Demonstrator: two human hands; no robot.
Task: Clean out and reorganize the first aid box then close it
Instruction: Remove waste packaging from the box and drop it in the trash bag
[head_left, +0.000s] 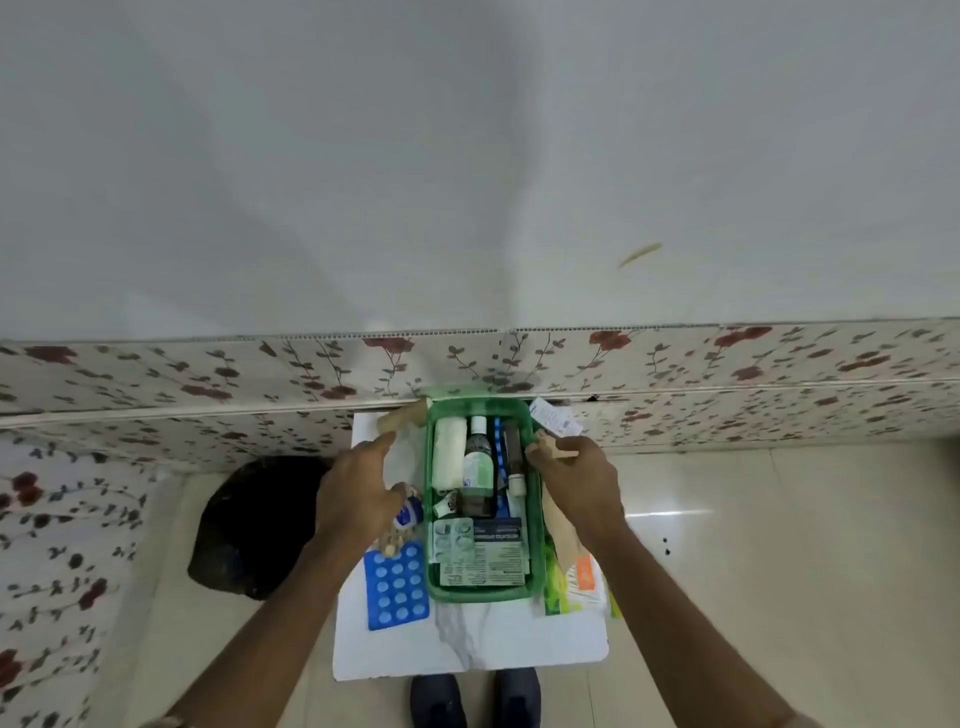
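Observation:
The green first aid box (483, 593) stands open on a small white table (467, 644). Inside lie a white bandage roll (450, 453), a green bottle (478, 465), a slim brown bottle (514, 457), blister strips (453, 538) and a dark printed pack (500, 552). My left hand (358, 499) hovers left of the box with its fingers stretched towards a tan packet (402, 418) at the table's far corner. My right hand (579, 480) is at the box's right rim, pinching a small beige strip (555, 447).
A blue blister pack (397, 584) and a small white jar (408, 515) lie left of the box. A white sachet (556, 420), a long tan item (561, 525) and orange-green packets (579, 577) lie right of it. A black bag (249, 525) sits on the floor. A floral wall is close behind.

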